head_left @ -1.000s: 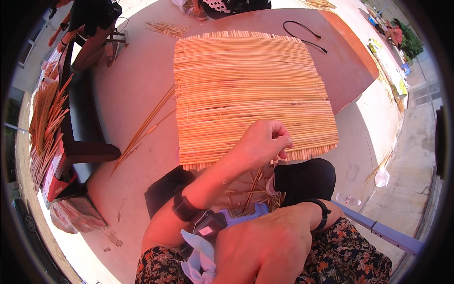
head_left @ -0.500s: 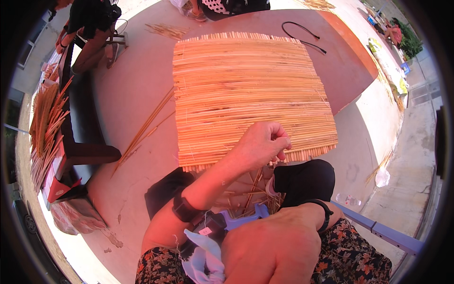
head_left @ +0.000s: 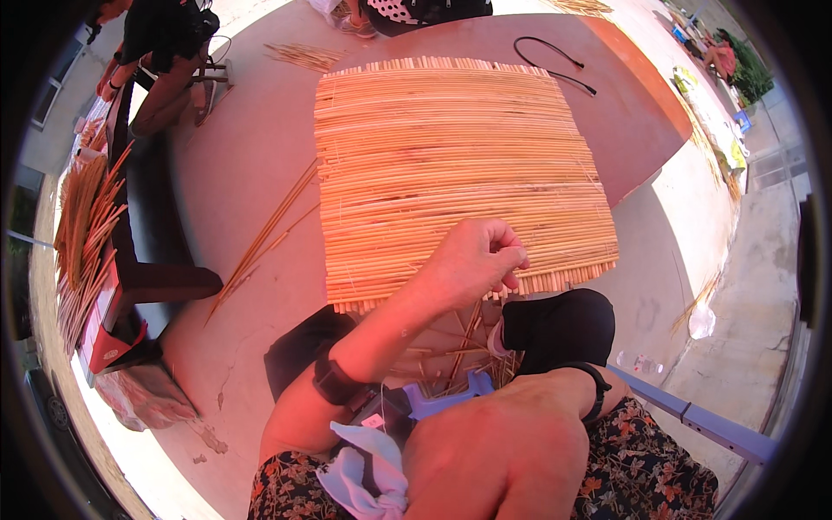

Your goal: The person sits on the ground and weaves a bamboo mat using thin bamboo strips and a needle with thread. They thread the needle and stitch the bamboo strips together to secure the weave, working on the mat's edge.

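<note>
A mat of straw-coloured reed sticks (head_left: 459,147) lies in front of me, stitched with thin threads. My left hand (head_left: 494,256) is over its near edge, thumb and fingers pinched together; whatever they hold is too small to make out. My right hand (head_left: 494,451) fills the bottom of the view with its back up, fingers hidden below the frame, beside a light blue cloth (head_left: 364,468). Loose short sticks (head_left: 459,347) and a blue plastic piece (head_left: 442,394) lie between my dark-clad legs, below the mat.
A person (head_left: 160,61) crouches upper left by a dark bench (head_left: 165,277) piled with reeds (head_left: 87,225). Loose reeds (head_left: 264,243) lie left of the mat, a black cord (head_left: 555,65) beyond it. A blue metal bar (head_left: 719,433) runs lower right; another person (head_left: 724,56) sits far right.
My right hand has moved slightly right since one second ago, and the light blue cloth has shifted a little. My left hand stays pinched at the mat's near edge with only slight movement.
</note>
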